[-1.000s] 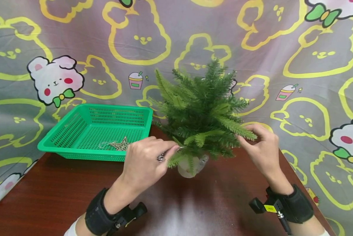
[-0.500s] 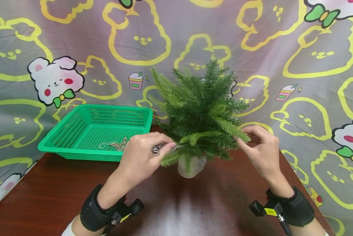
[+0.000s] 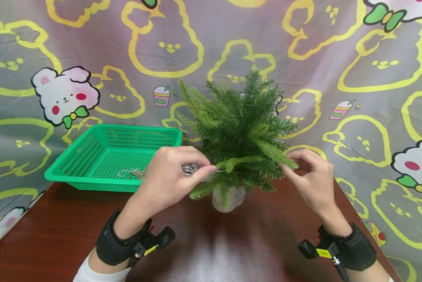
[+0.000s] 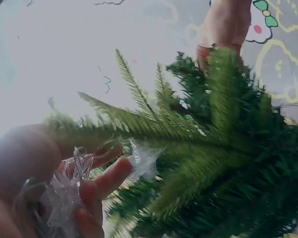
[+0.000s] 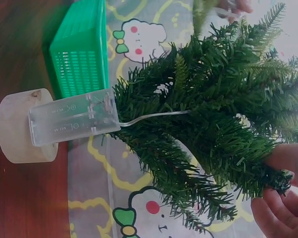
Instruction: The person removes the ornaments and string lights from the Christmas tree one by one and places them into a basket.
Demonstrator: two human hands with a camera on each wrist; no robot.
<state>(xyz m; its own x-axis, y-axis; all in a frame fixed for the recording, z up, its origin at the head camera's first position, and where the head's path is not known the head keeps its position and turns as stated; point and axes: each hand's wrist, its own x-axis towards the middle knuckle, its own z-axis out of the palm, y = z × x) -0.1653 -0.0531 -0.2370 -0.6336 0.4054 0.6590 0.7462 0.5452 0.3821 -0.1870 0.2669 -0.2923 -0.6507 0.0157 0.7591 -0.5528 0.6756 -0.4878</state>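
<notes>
A small artificial Christmas tree (image 3: 242, 129) stands upright on a pale round base (image 3: 222, 201) at the table's middle. My left hand (image 3: 170, 174), at its left side, holds a bunch of string lights (image 4: 64, 206) with thin wire and clear star-shaped bulbs. One star bulb (image 4: 145, 159) shows just past the fingertips, against the lower branches. On the opposite side, my right hand (image 3: 313, 178) pinches a branch tip between thumb and fingers. A clear battery box (image 5: 72, 119) sits against the base, and its wire runs up into the branches.
At the left, a green plastic basket (image 3: 91, 184) contains a glittery star ornament (image 3: 138, 174), partly hidden by my left hand. A patterned cloth (image 3: 281, 31) hangs right behind the brown table (image 3: 253, 250).
My left hand has risen slightly and shifted a little, showing more of the bunched lights in it. The left branches have spread a bit leftward. My right hand has barely moved.
</notes>
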